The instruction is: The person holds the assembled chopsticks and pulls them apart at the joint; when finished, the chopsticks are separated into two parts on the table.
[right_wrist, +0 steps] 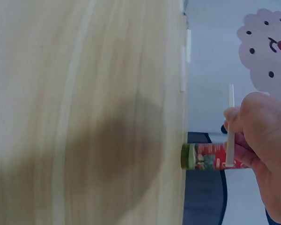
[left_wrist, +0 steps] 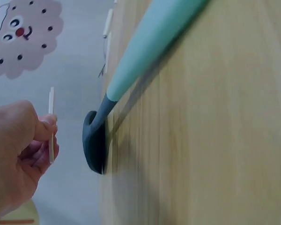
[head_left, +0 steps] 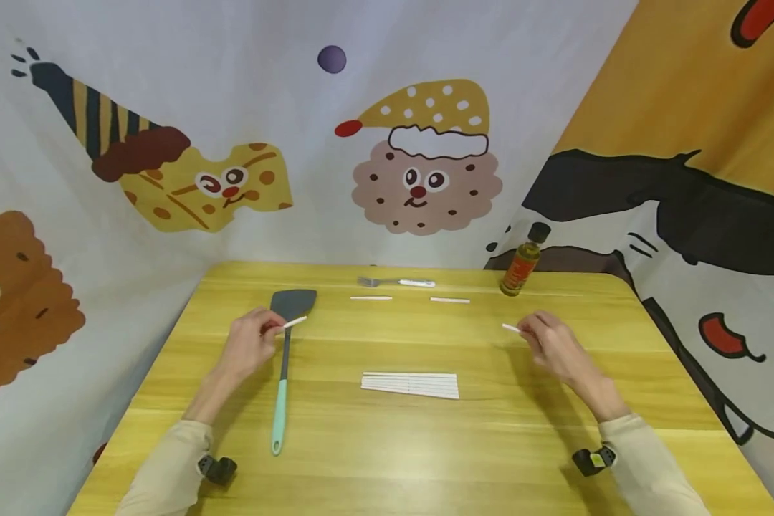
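Head view, left hand (head_left: 250,340): pinches the left stick (head_left: 296,322), white, raised over the spatula (head_left: 280,412) near its dark head.
Head view, right hand (head_left: 555,349): pinches the right stick (head_left: 510,327), also white, on the near side of the bottle (head_left: 521,269).
Head view, table (head_left: 387,459): white strips (head_left: 410,385) lie side by side centrally; two loose sticks (head_left: 450,300) lie near the fork (head_left: 396,282).
Left wrist view, pinch: left stick sticks out both ways, apart from the spatula.
Right wrist view, pinch: right stick overlaps the bottle's red label.
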Demonstrator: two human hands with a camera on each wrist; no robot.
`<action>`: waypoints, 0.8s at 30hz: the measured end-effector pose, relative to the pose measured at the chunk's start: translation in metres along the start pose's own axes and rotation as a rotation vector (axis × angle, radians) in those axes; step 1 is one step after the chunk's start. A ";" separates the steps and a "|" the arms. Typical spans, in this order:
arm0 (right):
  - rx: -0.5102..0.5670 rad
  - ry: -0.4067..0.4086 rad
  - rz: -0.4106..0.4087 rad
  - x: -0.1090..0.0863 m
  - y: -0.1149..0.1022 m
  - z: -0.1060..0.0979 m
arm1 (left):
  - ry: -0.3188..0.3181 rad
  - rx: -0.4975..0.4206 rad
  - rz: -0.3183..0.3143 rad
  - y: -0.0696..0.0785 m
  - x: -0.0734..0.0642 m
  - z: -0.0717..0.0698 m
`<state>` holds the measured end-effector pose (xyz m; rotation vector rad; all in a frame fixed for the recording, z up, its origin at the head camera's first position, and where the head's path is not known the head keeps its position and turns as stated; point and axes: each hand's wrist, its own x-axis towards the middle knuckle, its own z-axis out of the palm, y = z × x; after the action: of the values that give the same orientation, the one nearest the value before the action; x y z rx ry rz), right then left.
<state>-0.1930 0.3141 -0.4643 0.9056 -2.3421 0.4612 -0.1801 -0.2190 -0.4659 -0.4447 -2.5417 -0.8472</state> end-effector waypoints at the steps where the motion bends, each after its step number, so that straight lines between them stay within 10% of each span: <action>1: 0.002 -0.017 0.015 0.000 0.002 -0.002 | -0.040 -0.006 0.012 -0.002 0.002 -0.003; 7: 0.042 -0.120 0.062 0.011 -0.003 0.018 | -0.229 -0.040 0.007 0.011 0.022 0.014; 24: 0.077 -0.187 0.126 0.046 -0.005 0.052 | -0.390 0.009 0.026 0.041 0.083 0.070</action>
<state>-0.2375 0.2616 -0.4756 0.8724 -2.5780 0.5415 -0.2541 -0.1302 -0.4567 -0.6976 -2.8820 -0.8038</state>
